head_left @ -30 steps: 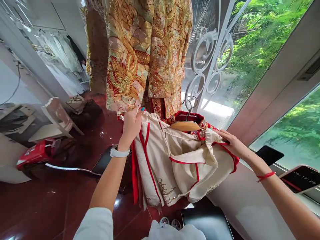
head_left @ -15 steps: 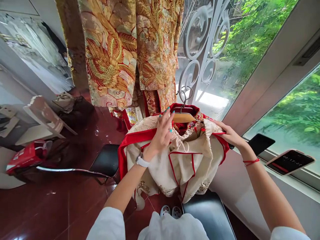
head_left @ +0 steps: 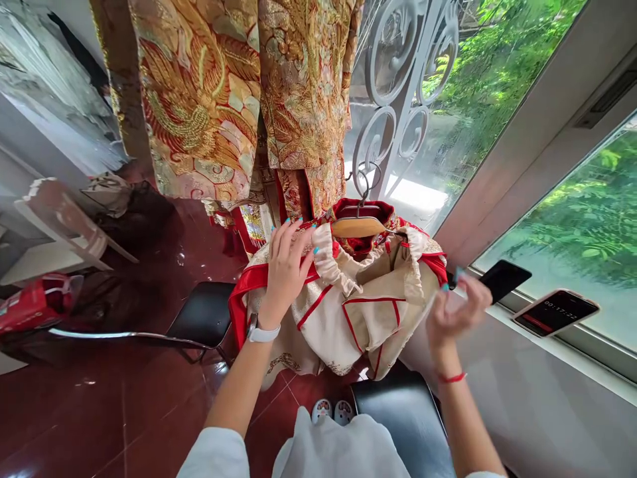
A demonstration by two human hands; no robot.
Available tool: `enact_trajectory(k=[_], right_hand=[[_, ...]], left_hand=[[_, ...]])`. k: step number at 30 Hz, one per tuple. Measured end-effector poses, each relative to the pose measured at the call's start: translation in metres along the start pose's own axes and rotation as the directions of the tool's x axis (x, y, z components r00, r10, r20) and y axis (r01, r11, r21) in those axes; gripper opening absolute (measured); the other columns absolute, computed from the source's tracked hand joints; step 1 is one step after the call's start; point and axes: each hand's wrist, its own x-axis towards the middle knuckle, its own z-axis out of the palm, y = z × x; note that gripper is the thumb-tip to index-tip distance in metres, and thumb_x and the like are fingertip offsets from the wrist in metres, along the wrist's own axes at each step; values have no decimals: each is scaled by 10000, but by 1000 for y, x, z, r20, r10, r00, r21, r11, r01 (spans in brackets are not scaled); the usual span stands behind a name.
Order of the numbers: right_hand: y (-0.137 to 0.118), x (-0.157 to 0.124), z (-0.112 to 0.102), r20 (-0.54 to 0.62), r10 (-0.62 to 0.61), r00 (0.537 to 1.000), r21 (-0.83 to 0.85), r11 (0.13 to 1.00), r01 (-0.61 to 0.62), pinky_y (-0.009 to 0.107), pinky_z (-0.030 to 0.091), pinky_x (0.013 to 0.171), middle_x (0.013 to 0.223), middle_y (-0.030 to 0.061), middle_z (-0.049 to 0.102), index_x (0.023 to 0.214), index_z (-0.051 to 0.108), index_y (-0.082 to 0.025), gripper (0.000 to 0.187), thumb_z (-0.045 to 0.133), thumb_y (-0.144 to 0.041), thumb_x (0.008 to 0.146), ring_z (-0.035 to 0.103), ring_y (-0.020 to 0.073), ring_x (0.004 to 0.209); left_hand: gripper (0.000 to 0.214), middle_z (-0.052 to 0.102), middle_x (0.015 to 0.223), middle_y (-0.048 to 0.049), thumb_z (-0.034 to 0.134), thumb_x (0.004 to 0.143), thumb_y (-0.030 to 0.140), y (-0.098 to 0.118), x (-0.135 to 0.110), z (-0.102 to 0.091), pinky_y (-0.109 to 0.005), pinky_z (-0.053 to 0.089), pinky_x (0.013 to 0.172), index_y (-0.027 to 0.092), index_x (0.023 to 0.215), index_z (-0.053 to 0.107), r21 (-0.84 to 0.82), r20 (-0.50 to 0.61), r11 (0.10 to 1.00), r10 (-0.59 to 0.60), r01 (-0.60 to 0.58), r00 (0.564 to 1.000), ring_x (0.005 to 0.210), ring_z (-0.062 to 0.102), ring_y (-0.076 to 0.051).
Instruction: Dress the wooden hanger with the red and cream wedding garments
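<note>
A cream garment with red trim [head_left: 358,312] hangs folded over a wooden hanger [head_left: 357,226] in front of me. My left hand [head_left: 287,265] lies flat on the garment's left side, fingers spread and open, pressing the cloth. My right hand [head_left: 455,312] is off the garment, just to its right, fingers loosely curled and apart with nothing in them. A white watch is on my left wrist and a red string on my right.
Gold and red embroidered robes [head_left: 233,99] hang above. Two black stools [head_left: 204,315] [head_left: 398,411] stand below. Two phones [head_left: 505,277] [head_left: 555,312] lie on the window sill at right. A white scrolled metal grille [head_left: 398,86] stands behind, and a red bag [head_left: 30,305] lies at left.
My left hand brought the garment's left flap across and now rests flat on it. My right hand has let go of the garment's right edge and pulled back to the right.
</note>
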Motion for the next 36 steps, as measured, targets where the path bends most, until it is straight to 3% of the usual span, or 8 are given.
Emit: enact_trajectory(k=[3, 6, 8, 13, 19, 23, 31, 36], right_hand=[[-29, -80, 18, 265, 127, 956, 157, 972, -173, 506, 511, 754, 860, 116, 603, 1320, 519, -267, 430, 334, -392, 952, 604, 321, 790], [-45, -120, 60, 791, 175, 586, 43, 940, -338, 405, 507, 704, 834, 83, 663, 1386, 467, -200, 478, 368, -376, 953, 632, 274, 722], [-46, -124, 83, 843, 212, 493, -70, 954, -290, 388, 498, 749, 925, 123, 697, 1349, 494, -153, 451, 403, -345, 951, 663, 287, 822], [-29, -123, 65, 854, 255, 454, -153, 956, -251, 351, 491, 727, 855, 109, 694, 1080, 569, -183, 211, 456, -235, 909, 674, 278, 803], [-28, -130, -9, 924, 75, 376, 76, 925, -372, 291, 495, 688, 854, 8, 669, 1125, 516, -256, 230, 377, -240, 943, 663, 197, 732], [-33, -133, -25, 921, 107, 374, 55, 916, -397, 288, 485, 652, 840, 3, 651, 1151, 492, -267, 245, 334, -245, 964, 633, 182, 683], [-43, -158, -21, 683, 354, 639, -63, 900, -432, 340, 508, 720, 902, 66, 656, 972, 593, -237, 233, 498, -449, 957, 620, 214, 730], [-38, -145, -18, 842, 282, 459, -41, 883, -468, 312, 440, 621, 737, 38, 633, 857, 646, -228, 335, 474, -495, 962, 553, 195, 625]], left_hand=[[300, 599, 1342, -123, 394, 1019, 273, 11, -25, -3, -514, 436, 1137, 234, 1251, 580, -101, -86, 994, -44, 36, 995, 1321, 532, -263], [254, 674, 1064, -96, 366, 1009, 293, 35, -82, 11, -451, 565, 946, 250, 1081, 607, -258, -218, 952, -222, 164, 950, 1066, 655, -241], [258, 663, 929, -87, 339, 997, 292, 54, -127, 32, -423, 592, 838, 250, 987, 593, -379, -159, 877, -377, 297, 912, 936, 675, -237], [362, 683, 1083, -96, 485, 853, 120, 82, -198, 82, -392, 598, 874, 217, 1194, 555, -389, 417, 687, -463, 614, 782, 984, 693, -222], [444, 695, 1206, -125, 650, 794, 107, 87, -206, 91, -480, 569, 967, 218, 1220, 598, -195, 655, 779, -349, 596, 671, 1167, 668, -315], [278, 745, 1105, -100, 606, 870, 106, 92, -202, 86, -466, 582, 915, 223, 1111, 681, -168, 707, 859, -237, 483, 667, 1065, 707, -307], [265, 754, 1042, -79, 470, 960, 124, 95, -207, 82, -423, 594, 867, 219, 1054, 699, -204, 626, 886, -208, 416, 751, 988, 710, -267], [296, 752, 1000, -72, 414, 981, 143, 92, -207, 79, -408, 592, 829, 230, 1053, 688, -182, 650, 884, -221, 431, 727, 933, 721, -260]])
